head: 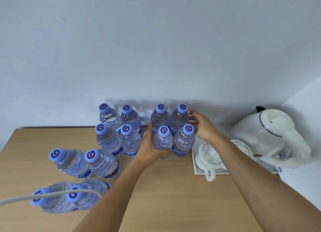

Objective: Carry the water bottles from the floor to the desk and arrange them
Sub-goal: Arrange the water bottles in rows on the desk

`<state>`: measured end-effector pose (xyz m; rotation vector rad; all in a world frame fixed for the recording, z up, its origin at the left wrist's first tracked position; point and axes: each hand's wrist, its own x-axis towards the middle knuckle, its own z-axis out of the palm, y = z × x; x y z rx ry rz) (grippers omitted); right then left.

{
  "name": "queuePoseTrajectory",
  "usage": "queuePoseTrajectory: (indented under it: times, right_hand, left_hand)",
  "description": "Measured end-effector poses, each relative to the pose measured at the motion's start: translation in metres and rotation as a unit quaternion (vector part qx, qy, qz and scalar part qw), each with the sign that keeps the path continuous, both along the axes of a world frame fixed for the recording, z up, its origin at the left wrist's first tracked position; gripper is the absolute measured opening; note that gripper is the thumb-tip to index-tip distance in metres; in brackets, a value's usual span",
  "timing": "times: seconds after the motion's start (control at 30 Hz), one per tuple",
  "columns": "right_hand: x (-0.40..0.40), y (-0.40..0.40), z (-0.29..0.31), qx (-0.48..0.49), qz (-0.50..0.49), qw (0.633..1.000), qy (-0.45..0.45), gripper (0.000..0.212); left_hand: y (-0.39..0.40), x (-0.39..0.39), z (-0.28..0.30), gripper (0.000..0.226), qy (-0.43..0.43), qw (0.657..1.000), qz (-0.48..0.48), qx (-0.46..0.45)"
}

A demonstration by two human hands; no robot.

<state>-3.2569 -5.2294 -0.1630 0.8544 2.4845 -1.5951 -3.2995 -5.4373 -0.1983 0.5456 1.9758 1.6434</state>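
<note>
Twelve water bottles are seen upright on the desk; a block of four by the tray is clasped between the left hand, thumb curled round a front bottle, and the right hand, fingers pressed against a rear bottle.

two bare forearms, no sleeves in view; the left hand and right hand wear nothing.

Twelve upright water bottles on the desk, kettle and tray at right.
</note>
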Motion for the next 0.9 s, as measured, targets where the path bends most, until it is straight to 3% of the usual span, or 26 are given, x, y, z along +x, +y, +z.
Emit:
queuePoseTrajectory:
  times: [0.27, 0.37, 0.47, 0.6, 0.67, 0.8, 0.9]
  right_hand:
    - [0.006, -0.002, 0.009, 0.038, -0.013, 0.999, -0.003, 0.053]
    - [0.011, -0.007, 0.027, 0.129, -0.087, 0.984, 0.086, 0.037]
    - [0.012, -0.025, 0.05, 0.142, -0.109, 0.969, 0.17, 0.034]
    - [-0.003, -0.071, 0.07, 0.098, -0.045, 0.972, 0.21, 0.029]
    - [-0.012, -0.1, 0.073, 0.083, 0.019, 0.976, 0.201, 0.03]
    - [-0.028, -0.145, 0.066, 0.102, 0.172, 0.974, 0.104, 0.059]
    - [-0.037, -0.167, 0.052, 0.09, 0.199, 0.975, 0.042, 0.076]
  left_hand:
    - [-0.004, 0.008, -0.005, 0.096, 0.001, 1.0, 0.015, 0.011]
    - [-0.01, 0.02, -0.011, 0.094, 0.0, 0.999, 0.039, -0.02]
    - [-0.026, 0.039, -0.026, 0.084, -0.016, 0.99, 0.116, -0.078]
    - [-0.057, 0.046, -0.035, 0.049, -0.006, 0.97, 0.199, -0.142]
    - [-0.068, 0.045, -0.033, 0.042, -0.015, 0.963, 0.225, -0.148]
    - [-0.078, 0.047, -0.028, 0.058, -0.038, 0.956, 0.24, -0.164]
    - [-0.083, 0.048, -0.026, 0.07, -0.04, 0.959, 0.221, -0.174]
